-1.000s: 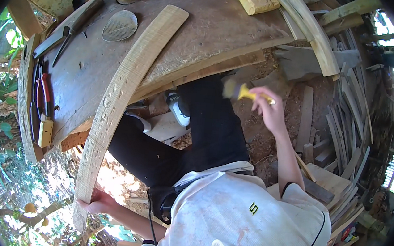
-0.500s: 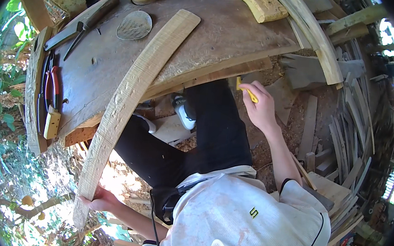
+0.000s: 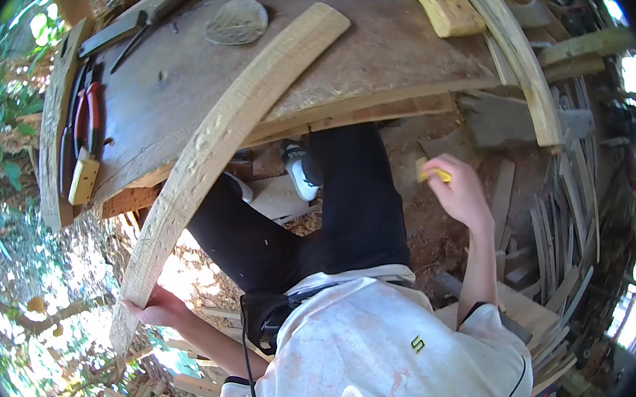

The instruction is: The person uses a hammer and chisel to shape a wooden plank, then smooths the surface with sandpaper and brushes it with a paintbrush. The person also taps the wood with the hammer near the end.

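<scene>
At lower left, the left hand (image 3: 158, 307) curls closed around one long curved plank (image 3: 216, 143), which runs up onto the workbench (image 3: 362, 57) at top centre. At centre right, the right hand (image 3: 460, 193) is closed on one yellow-handled tool (image 3: 429, 171). Two more curved pieces (image 3: 519, 61) lie upper right.

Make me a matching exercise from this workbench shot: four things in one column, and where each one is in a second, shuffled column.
Things:
1. curved wooden plank
2. small yellow object
3. red-handled pliers
4. yellowish wood block

Places:
A. at the bench's left edge
B. gripped by the left hand at its lower end
C. on the bench top, upper right
D. in the right hand

Pairs: 1-B, 2-D, 3-A, 4-C
</scene>
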{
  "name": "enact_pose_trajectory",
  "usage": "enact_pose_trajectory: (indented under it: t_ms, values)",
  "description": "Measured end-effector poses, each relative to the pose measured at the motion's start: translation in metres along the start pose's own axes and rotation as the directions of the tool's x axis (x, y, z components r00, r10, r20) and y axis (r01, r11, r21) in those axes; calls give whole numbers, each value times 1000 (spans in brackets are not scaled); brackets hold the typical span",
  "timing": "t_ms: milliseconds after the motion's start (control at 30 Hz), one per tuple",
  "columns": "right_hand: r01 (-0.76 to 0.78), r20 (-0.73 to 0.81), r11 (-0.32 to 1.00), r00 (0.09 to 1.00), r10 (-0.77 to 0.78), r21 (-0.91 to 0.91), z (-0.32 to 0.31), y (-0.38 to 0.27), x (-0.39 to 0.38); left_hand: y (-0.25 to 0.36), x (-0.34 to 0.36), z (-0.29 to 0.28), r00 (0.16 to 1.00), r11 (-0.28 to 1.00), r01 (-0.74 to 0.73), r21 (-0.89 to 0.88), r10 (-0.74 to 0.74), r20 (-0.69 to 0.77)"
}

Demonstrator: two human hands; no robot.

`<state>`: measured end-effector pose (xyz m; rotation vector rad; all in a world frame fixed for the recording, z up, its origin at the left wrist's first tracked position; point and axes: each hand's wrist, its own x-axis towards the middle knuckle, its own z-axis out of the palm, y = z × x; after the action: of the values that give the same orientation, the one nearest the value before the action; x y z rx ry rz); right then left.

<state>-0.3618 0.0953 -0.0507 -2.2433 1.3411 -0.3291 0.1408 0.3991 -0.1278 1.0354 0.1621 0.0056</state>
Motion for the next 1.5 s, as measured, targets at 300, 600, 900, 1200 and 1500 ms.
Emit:
enact_pose_trajectory:
  t_ms: [300,600,900,1200,1500]
  values:
    - [397,-216,644,914,-344,654,10,-153,64,14,-22,22,995,996,-93,3,93,-47]
    - [440,-612,859,764,-206,261,-6,-142,143,20,-3,-29,962,989,-58,-137,92,257]
    - [304,-396,672,918,-18,675,-8,-118,151,22,-52,58,996,990,-81,-113,76,-52]
    - [382,-457,723,884,-104,576,-22,-88,180,34,-48,49,992,993,-110,-44,112,54]
    - [366,-496,821,860,-118,438,-12,-88,190,39,-58,61,993,992,-111,-57,113,25]
